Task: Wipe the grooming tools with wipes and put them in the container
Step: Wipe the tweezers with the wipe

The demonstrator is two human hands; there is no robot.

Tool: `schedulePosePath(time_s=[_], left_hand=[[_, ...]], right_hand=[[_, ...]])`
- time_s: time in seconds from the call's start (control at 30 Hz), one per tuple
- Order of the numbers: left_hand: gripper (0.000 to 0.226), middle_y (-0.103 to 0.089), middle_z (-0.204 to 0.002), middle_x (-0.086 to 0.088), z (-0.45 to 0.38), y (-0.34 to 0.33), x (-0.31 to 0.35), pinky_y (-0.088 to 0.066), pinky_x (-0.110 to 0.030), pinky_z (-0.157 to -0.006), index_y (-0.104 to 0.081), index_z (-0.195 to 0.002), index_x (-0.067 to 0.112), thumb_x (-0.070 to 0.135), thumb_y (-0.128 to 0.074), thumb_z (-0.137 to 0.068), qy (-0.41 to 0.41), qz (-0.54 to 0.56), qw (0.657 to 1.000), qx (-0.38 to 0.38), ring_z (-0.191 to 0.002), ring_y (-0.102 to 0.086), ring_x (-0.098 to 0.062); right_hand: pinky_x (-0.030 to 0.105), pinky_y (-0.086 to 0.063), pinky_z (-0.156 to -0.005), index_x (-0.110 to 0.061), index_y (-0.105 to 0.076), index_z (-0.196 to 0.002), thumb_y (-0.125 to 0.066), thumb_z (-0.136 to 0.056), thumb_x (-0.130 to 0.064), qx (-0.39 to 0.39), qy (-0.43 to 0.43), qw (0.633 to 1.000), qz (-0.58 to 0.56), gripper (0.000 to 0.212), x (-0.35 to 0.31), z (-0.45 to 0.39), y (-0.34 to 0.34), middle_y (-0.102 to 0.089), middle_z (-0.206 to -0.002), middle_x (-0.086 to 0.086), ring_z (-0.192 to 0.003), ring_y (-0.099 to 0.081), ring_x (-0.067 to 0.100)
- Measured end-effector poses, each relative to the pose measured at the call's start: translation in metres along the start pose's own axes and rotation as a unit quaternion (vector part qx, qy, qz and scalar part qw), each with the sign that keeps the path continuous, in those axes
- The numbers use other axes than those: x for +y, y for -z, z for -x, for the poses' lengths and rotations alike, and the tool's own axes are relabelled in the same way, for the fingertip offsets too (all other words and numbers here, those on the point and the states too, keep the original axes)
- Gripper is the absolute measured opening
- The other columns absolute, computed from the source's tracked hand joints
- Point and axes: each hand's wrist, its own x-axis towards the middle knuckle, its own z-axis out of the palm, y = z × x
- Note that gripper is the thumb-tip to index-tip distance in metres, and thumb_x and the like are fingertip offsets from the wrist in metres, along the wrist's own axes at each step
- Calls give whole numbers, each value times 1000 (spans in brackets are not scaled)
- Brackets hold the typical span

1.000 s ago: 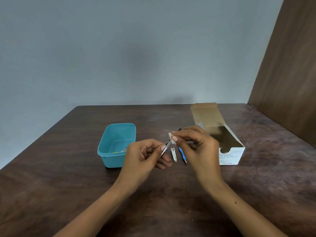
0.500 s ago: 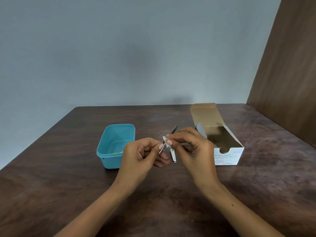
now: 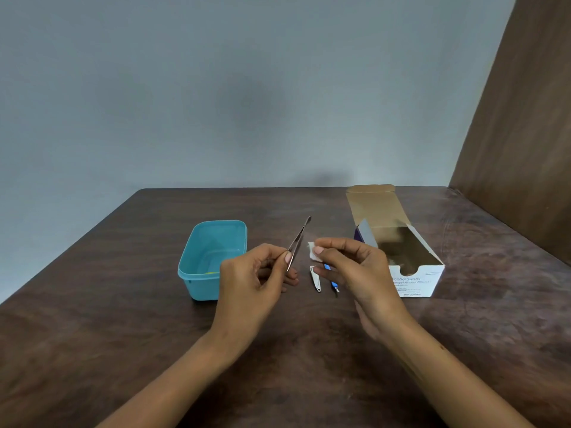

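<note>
Tweezers (image 3: 299, 240) stand tilted above the tabletop (image 3: 123, 304), tip pointing up and away, their lower end pinched between thumb and fingers of the left hand (image 3: 256, 282). Just to their right, apart from the metal, a small white wipe (image 3: 313, 254) is pinched by the thumb and forefinger of the right hand (image 3: 355, 273). Both hands are thus closed on something, one on the tool and one on the wipe.

Judging by the gap between wipe and tweezers, the wiping step for this tool looks to be at a pause or near its end. The next move is either another stroke along the blades or a short carry left to the blue container (image 3: 213, 257), which sits open beside the left hand. Something yellowish lies at its bottom, too small to tell what.

On the tabletop between the hands lie a small nail clipper (image 3: 315, 279) and a blue-handled tool (image 3: 331, 278), side by side; they probably wait for their turn. An open box of alcohol swabs (image 3: 414, 279) stands to the right, near the right hand.

Bare tabletop lies in front of the arms and behind the container. A brown panel (image 3: 525, 149) rises at the right edge, well apart from the hands, and a grey wall (image 3: 216, 88) closes the far side.
</note>
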Motion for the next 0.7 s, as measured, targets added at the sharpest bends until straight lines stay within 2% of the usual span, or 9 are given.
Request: schedulePosePath(time_s=[0.1,0.3,0.47,0.57,0.7], left_hand=[[8,-71,-69,3,0,1,-2,-58,-20,-60,-69,-88,12,7,-63,-86,-25,-41,999,2,-65,-70,-2],[7,-71,-68,3,0,3,-2,-59,-21,-60,-69,-88,10,7,-63,-86,-41,-52,998,20,-64,-70,0],[7,-69,-68,6,0,3,-1,-56,-16,-59,-70,-87,12,7,-65,-85,-97,-87,991,2,-66,-68,0],[8,-69,-69,6,1,3,-1,-56,-16,-60,-70,-88,12,6,-66,-84,-114,-101,988,-9,-68,-68,0],[7,-69,-70,5,2,2,-3,-57,-18,-60,-69,-87,10,5,-66,-84,-118,-108,987,-16,-68,-68,-1]], right_hand=[[21,-56,-68,-8,-74,-86,-79,-70,-2,-2,26,999,31,17,0,2,2,-75,-81,5,-78,-71,14],[24,-58,-71,-2,-73,-91,-70,-79,0,-20,36,998,39,13,0,3,1,-75,-83,12,-80,-73,21],[25,-58,-60,-3,-57,-82,-71,-78,5,-7,46,997,56,17,1,3,-1,-73,-70,8,-70,-73,20],[26,-56,-60,-9,-63,-76,-67,-81,3,-16,79,988,135,14,5,2,1,-72,-67,0,-68,-72,12],[22,-56,-67,-19,-72,-77,-71,-79,-2,-25,120,972,201,17,5,2,1,-74,-75,-3,-73,-70,8]])
